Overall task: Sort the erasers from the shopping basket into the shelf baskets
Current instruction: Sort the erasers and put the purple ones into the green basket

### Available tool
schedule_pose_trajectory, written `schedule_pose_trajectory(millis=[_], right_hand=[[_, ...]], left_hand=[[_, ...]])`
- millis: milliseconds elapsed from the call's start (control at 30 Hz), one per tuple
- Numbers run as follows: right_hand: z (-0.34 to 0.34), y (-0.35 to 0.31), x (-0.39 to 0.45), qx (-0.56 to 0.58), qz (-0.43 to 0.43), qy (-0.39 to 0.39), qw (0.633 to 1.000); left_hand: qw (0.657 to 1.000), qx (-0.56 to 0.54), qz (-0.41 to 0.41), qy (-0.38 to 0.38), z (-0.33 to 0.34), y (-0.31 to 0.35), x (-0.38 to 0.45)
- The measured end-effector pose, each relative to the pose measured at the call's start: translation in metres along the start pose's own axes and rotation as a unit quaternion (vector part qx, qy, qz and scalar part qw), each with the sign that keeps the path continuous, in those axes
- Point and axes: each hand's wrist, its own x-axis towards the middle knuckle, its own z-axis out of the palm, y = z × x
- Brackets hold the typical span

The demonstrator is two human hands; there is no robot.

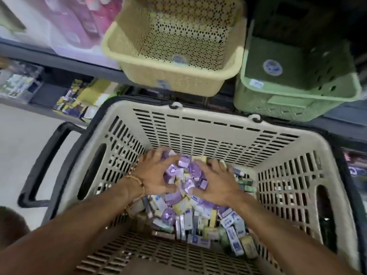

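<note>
A beige shopping basket [198, 124] with slotted walls fills the lower view. On its floor lies a heap of small packed erasers [200, 213] in purple, yellow and blue-white wrappers. Both my hands are down in the heap. My left hand [156, 173], with a gold bracelet at the wrist, curls its fingers round a clump of purple erasers [185, 171]. From the other side my right hand [217, 181] cups the same clump. Above, on the shelf, stand a yellow shelf basket [139, 62] and a green shelf basket [297, 96], both with nothing visible inside.
The shopping basket's black handle [42, 165] hangs out to the left over a pale floor. Shelves with blurred packaged goods [77, 102] run along the left and behind the baskets. A dark shelf edge [337, 128] lies at the right.
</note>
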Motion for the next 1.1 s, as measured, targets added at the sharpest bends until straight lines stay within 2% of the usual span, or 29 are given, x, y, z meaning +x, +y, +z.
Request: schedule_pose_trajectory(millis=[100, 200, 300, 433, 533, 633, 700, 800, 900, 1033, 1100], right_hand=[[-0.016, -0.004, -0.002, 0.052, -0.018, -0.011, 0.998], [-0.025, -0.015, -0.009, 0.114, -0.051, -0.025, 0.992], [-0.024, -0.037, -0.033, 0.092, -0.111, -0.082, 0.986], [-0.007, -0.043, -0.056, -0.006, -0.123, -0.17, 0.978], [-0.012, -0.036, -0.054, 0.02, -0.06, -0.151, 0.986], [-0.024, -0.029, -0.039, 0.069, -0.027, -0.058, 0.996], [-0.028, -0.026, -0.028, 0.068, -0.017, -0.014, 0.997], [-0.021, -0.027, -0.012, 0.068, 0.005, -0.029, 0.997], [-0.006, -0.036, 0.005, 0.007, -0.022, -0.047, 0.999], [0.004, -0.035, 0.002, -0.03, -0.074, -0.038, 0.996], [0.004, -0.038, -0.006, -0.024, -0.096, -0.043, 0.994]], left_hand=[[0.997, 0.03, 0.063, -0.014, -0.003, 0.009, 0.015], [0.995, 0.037, 0.086, -0.042, -0.006, 0.014, 0.024], [0.99, 0.053, 0.104, -0.074, -0.016, 0.012, 0.021], [0.991, 0.013, 0.113, -0.071, -0.027, 0.007, 0.015], [0.991, 0.023, 0.104, -0.077, -0.027, 0.007, 0.016], [0.987, 0.071, 0.11, -0.097, -0.012, 0.019, 0.019], [0.989, 0.047, 0.107, -0.093, -0.01, 0.024, 0.018], [0.988, 0.021, 0.126, -0.084, -0.016, 0.028, 0.01], [0.983, 0.014, 0.156, -0.091, -0.024, 0.023, -0.007], [0.977, -0.03, 0.071, -0.198, -0.029, -0.004, -0.045], [0.971, -0.027, 0.06, -0.23, -0.027, -0.004, -0.058]])
